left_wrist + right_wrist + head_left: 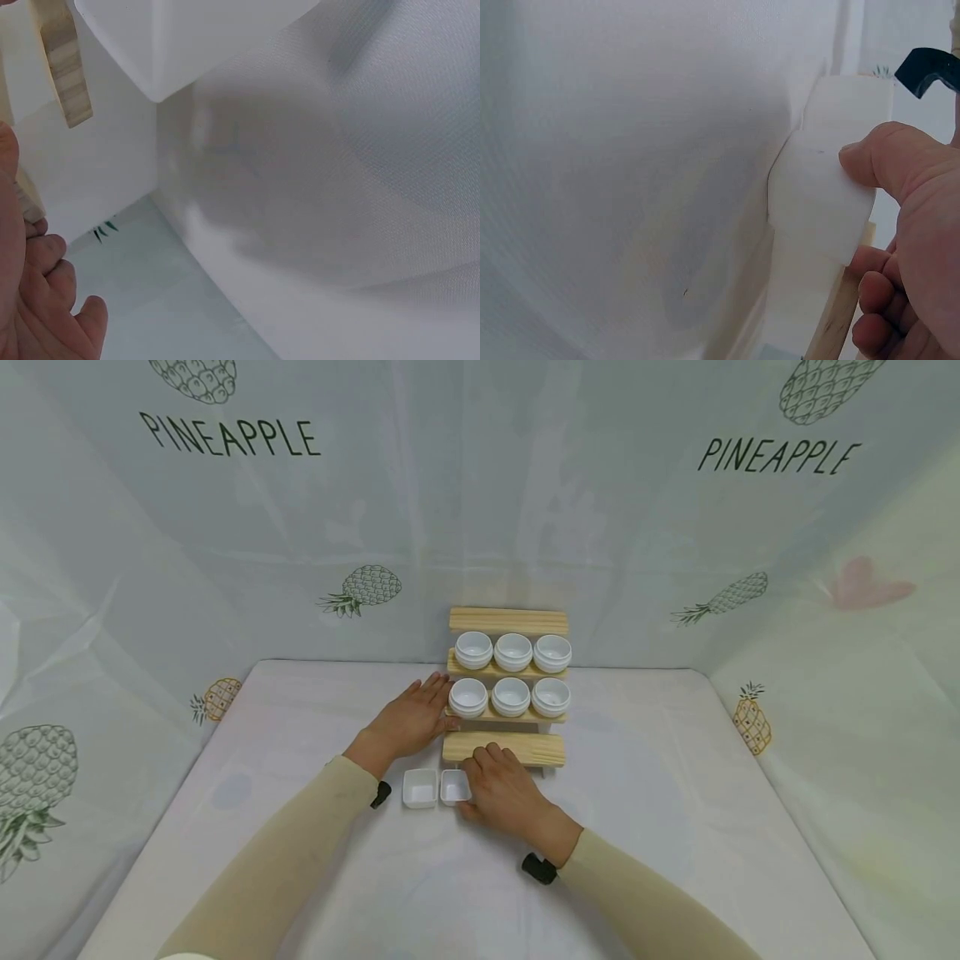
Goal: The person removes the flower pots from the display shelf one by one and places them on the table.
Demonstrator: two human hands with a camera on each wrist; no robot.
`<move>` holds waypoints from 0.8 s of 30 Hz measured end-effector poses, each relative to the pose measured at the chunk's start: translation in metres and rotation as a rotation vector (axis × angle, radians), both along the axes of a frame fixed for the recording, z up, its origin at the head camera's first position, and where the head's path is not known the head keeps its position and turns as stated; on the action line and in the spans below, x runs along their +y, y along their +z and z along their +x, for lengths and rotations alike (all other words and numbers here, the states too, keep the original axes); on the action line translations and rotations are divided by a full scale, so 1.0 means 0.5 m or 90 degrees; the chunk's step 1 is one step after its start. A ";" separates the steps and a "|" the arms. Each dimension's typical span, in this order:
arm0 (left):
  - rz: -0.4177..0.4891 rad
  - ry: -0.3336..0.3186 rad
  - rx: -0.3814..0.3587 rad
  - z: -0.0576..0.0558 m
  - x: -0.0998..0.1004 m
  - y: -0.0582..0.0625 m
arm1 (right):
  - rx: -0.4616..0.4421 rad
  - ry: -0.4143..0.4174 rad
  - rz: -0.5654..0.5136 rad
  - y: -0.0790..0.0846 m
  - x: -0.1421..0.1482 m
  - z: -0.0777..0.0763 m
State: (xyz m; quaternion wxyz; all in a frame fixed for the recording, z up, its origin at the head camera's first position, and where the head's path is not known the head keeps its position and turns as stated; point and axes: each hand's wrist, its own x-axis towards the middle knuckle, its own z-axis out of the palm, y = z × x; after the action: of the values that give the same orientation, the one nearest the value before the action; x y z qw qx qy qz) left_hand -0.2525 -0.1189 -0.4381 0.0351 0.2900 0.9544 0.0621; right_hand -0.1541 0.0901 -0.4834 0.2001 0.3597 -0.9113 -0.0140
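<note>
A stepped wooden rack (504,749) stands on the table with small round white bowls (512,694) in two rows of three on its middle steps. Against the rack's left side rests my left hand (408,718), fingers extended and thumb by the lower row. My right hand (504,793) pinches a small square white dish (454,787) in front of the lowest step; in the right wrist view the thumb (877,157) presses its near side. Just left of it sits another square white dish (420,788). Part of the pinched dish is hidden by the fingers.
The table has a white cloth (645,827). Behind it hangs a curtain (480,510) printed with pineapples, close to the rack's top step (508,620). A black strap (538,868) shows at the right wrist.
</note>
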 end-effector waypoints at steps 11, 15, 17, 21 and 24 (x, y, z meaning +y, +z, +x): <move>-0.014 0.001 -0.008 -0.003 0.000 0.001 | 0.023 0.014 0.003 0.002 -0.008 0.005; -0.015 0.003 -0.013 -0.001 0.001 0.003 | 0.023 0.014 -0.007 0.005 -0.006 0.006; -0.016 0.004 -0.013 -0.001 0.000 0.004 | 0.024 0.014 -0.010 0.005 -0.005 0.006; -0.009 0.001 -0.008 0.000 -0.001 0.003 | 0.023 0.013 -0.006 0.006 -0.005 0.006; -0.005 -0.003 -0.002 0.000 0.000 0.002 | 0.018 0.010 -0.005 0.006 -0.005 0.006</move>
State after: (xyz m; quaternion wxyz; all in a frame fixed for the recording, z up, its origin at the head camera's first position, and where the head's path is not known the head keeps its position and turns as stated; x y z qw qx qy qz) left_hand -0.2525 -0.1191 -0.4373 0.0379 0.2922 0.9538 0.0591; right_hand -0.1511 0.0875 -0.4806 0.2145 0.3658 -0.9056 -0.0136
